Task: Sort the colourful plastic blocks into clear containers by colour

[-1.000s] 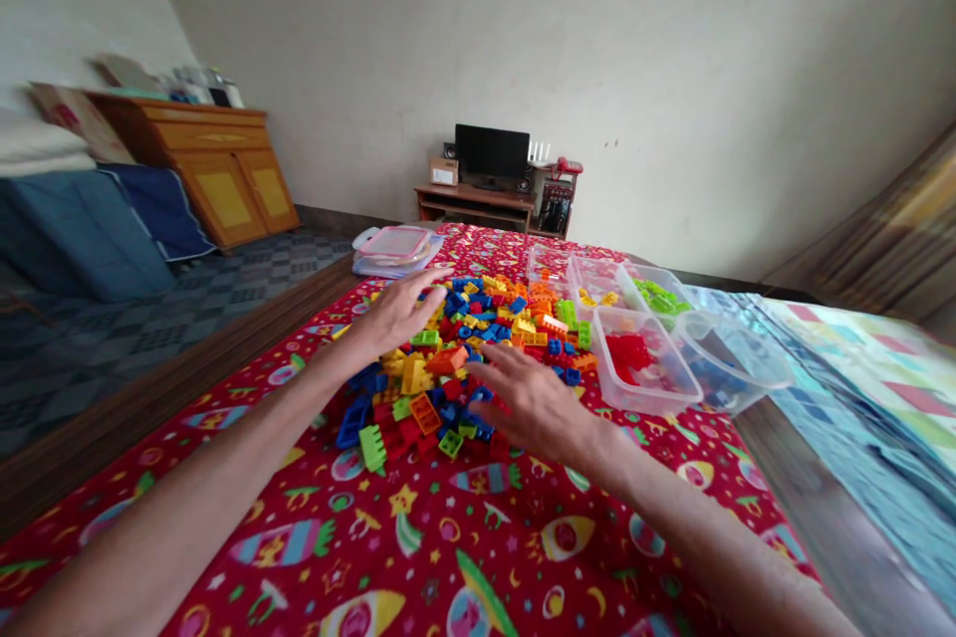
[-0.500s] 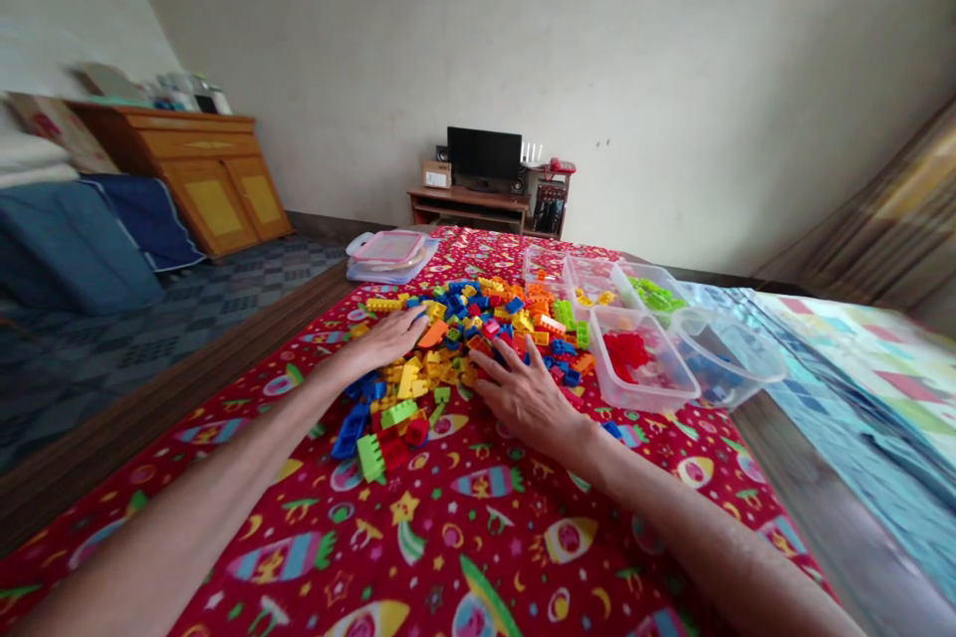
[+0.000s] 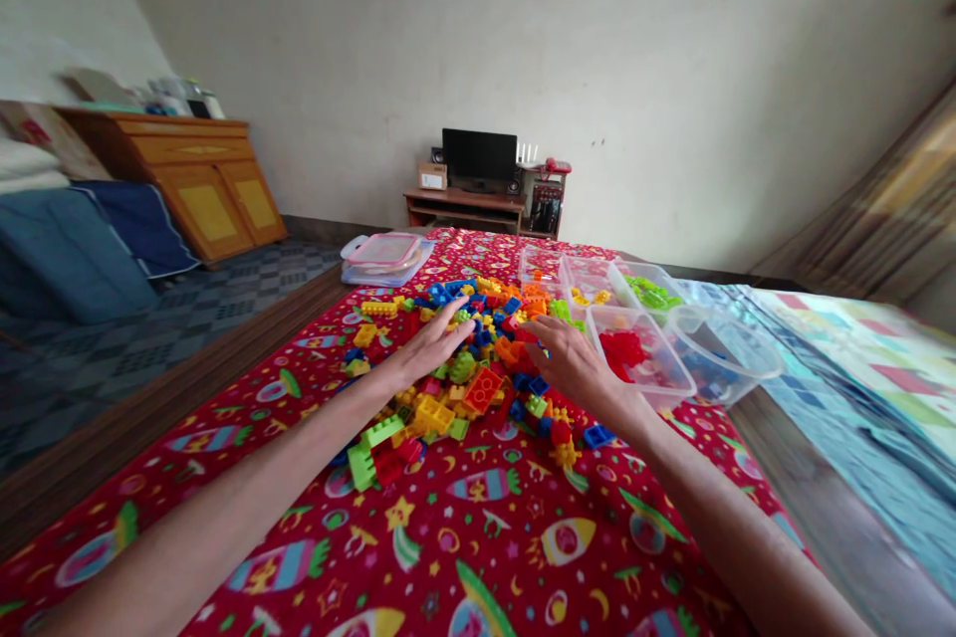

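The open left hand [image 3: 427, 354] and right hand [image 3: 571, 364] held nothing, lying either side of the pile of plastic building bricks [image 3: 485, 343]

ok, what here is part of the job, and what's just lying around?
Part of the job:
- left hand, right hand, both open over the bricks
- loose plastic bricks
- clear tub of red bricks
- clear tub of green bricks
- clear tub of blue bricks

Lying around:
- lidded plastic box
- wooden cabinet
- monitor
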`<control>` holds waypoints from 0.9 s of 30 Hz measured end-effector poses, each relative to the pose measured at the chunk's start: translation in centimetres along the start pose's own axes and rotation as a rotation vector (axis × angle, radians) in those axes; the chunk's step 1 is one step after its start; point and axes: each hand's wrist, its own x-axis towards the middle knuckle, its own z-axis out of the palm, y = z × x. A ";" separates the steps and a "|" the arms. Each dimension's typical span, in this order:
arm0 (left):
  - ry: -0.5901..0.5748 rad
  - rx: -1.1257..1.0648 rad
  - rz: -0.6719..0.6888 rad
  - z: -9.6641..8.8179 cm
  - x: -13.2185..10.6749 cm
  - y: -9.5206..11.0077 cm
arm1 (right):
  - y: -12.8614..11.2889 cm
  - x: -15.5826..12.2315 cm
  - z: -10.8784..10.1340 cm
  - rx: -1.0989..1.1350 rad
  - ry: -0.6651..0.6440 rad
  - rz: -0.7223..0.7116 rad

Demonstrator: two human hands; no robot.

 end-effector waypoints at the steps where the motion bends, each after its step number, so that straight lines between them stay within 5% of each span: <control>1: -0.008 -0.035 0.020 0.1 0.1 0.1 | -0.4 0.2 -0.2 0.004 -0.007 -0.009; 6: -0.106 -0.045 0.160 -0.7 0.1 1.1 | -4.1 0.4 -0.2 0.025 -0.033 -0.154; 10: -0.023 0.176 0.145 -3.5 -1.0 1.3 | -8.1 -1.2 0.8 0.045 -0.085 -0.421; 14: -0.161 0.447 0.175 -6.7 -4.0 -1.3 | -10.2 -3.0 2.1 0.035 -0.164 -0.621; 18: -0.308 0.667 0.117 -8.3 -9.0 -5.5 | -9.4 -3.1 3.5 -0.042 -0.204 -0.592; 22: -0.295 0.729 0.155 -7.1 -12.5 -6.8 | -7.8 -2.2 4.1 -0.120 -0.185 -0.478; 27: -0.144 0.639 0.283 -2.7 -11.8 -4.4 | -6.8 -1.6 3.7 -0.142 -0.115 -0.382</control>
